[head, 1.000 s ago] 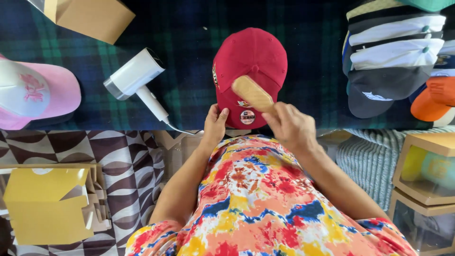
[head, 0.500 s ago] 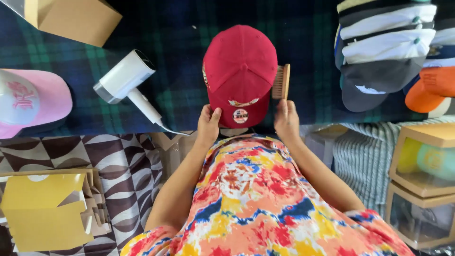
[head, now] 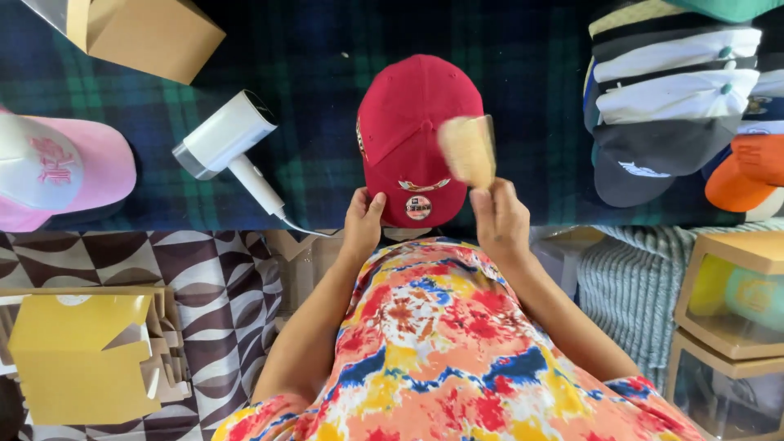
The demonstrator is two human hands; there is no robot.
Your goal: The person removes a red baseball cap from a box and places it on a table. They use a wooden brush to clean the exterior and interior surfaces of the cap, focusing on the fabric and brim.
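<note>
Red cap (head: 416,131) lies crown-up on the tabletop (head: 327,155), just ahead of the person's chest, its brim toward the body. The left hand (head: 363,222) pinches the brim's near left edge, fingers curled on it. The right hand (head: 500,220) is closed round the handle of a wooden brush (head: 467,149), whose blurred head sits over the cap's right side; whether the bristles touch the fabric cannot be told. A dark green and blue plaid cloth covers the tabletop. To the left of the cap lies a white hair dryer (head: 229,143), with a pink cap (head: 61,167) further left and a cardboard box (head: 143,33) at the far corner. A stack of caps (head: 678,106) stands well to the right. Below the tabletop's edge show a brown patterned fabric (head: 204,278) and a yellow box (head: 77,355).
</note>
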